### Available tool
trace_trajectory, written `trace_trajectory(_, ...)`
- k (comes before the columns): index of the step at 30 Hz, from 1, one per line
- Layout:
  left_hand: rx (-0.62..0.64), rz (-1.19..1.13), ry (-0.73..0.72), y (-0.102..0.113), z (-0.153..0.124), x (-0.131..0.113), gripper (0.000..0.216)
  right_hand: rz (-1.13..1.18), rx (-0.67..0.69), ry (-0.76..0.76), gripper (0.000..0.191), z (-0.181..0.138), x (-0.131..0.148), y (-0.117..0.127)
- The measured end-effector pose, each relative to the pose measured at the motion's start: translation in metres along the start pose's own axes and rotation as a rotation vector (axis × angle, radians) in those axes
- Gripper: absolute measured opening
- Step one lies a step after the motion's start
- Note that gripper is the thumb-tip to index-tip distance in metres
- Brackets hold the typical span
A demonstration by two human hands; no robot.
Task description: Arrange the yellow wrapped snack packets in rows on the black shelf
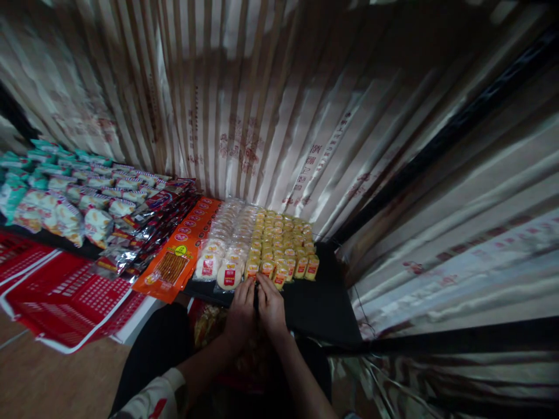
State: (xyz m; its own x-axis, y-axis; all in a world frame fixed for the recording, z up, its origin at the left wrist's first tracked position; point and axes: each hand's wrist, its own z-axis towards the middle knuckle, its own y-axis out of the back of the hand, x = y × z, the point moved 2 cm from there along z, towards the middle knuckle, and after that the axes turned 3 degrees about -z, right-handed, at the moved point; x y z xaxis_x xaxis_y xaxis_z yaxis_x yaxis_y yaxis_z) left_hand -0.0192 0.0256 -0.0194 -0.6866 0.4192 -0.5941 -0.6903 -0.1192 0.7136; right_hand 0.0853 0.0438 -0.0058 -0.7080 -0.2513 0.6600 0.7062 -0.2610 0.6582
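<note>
My left hand (243, 305) and my right hand (271, 302) are side by side at the front edge of a black shelf (314, 311). Their fingers are closed, with the fingertips at the lower front of a small yellow-wrapped snack pack (252, 268); the fingers partly cover its lower end. Rows of matching yellow packs (279, 233) stretch back behind it. Immediately left of them lie clear packets of round white crackers (229, 273). An orange snack bag (172, 262) showing brown sticks lies farther left.
Dark shiny packets (151, 215) and white-and-green snack bags (65, 186) crowd the shelf's left part. Red shopping baskets (82, 297) stand below on the left. Packaged goods (209, 326) sit in a container between my legs. Pleated curtain (279, 116) hangs behind, with a dark pole (419, 151) slanting at right.
</note>
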Motion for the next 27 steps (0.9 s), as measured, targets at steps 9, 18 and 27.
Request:
trace_trajectory(9, -0.070, 0.034, 0.016, -0.009, 0.002, 0.004, 0.040, -0.101, -0.120, -0.047, 0.041, -0.006, -0.002, 0.004)
trace_trajectory(18, -0.083, 0.090, -0.033, -0.017, -0.001, 0.011, 0.042, -0.112, -0.153, -0.032, 0.047, -0.001, -0.009, -0.008)
trace_trajectory(27, -0.099, 0.201, -0.133, -0.017, -0.005, 0.014, 0.042, -0.185, -0.150, -0.023, 0.050, -0.003, -0.010, -0.018)
